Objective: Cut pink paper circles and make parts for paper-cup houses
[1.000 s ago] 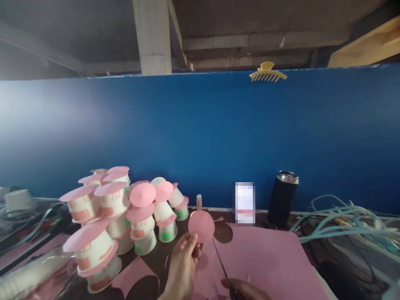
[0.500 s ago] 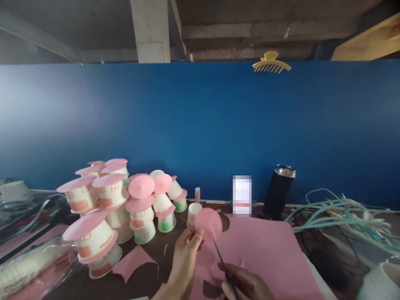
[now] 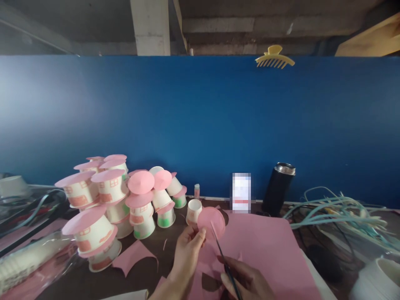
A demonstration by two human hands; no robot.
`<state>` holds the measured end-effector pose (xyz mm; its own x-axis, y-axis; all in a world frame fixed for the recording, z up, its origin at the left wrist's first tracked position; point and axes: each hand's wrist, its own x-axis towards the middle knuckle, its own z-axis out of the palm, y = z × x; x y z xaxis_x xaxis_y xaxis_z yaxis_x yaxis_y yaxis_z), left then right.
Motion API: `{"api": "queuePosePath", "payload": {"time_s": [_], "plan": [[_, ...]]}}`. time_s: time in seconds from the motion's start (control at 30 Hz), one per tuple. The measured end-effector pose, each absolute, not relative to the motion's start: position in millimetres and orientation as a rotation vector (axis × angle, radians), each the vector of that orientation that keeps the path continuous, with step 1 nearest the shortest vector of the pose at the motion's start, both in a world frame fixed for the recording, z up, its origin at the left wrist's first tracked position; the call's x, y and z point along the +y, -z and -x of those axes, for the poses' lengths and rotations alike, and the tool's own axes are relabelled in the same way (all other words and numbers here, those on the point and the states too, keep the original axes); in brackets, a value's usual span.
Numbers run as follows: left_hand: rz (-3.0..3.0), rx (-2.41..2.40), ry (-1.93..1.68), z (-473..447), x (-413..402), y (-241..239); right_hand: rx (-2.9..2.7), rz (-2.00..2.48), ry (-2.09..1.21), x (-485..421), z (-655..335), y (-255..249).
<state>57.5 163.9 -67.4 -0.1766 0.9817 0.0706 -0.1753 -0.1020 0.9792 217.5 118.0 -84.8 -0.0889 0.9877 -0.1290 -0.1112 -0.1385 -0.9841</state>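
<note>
From the head camera, the left hand (image 3: 187, 250) pinches the pink paper disc (image 3: 211, 222) by its lower edge above the pink sheet (image 3: 265, 254), and the disc has sunk lower and turned a little flatter than a second ago. The right hand (image 3: 246, 281) is closed round the scissors (image 3: 222, 256), whose tip has crept in over the disc's face, so the cut looks about to start. A small white cup (image 3: 194, 210) now shows just behind the disc.

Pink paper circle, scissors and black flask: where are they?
pink paper circle (image 3: 211, 221), head view, middle of the disc.
scissors (image 3: 220, 250), head view, on the blades.
black flask (image 3: 276, 189), head view, middle of its body.
</note>
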Motion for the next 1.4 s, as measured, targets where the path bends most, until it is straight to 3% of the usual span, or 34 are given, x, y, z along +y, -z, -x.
{"api": "queuePosePath", "payload": {"time_s": [1.4], "plan": [[-1.113, 1.181, -1.440, -57.8, 163.4, 69.0, -1.203, 1.296, -1.404, 112.8, -219.1, 78.6]]}}
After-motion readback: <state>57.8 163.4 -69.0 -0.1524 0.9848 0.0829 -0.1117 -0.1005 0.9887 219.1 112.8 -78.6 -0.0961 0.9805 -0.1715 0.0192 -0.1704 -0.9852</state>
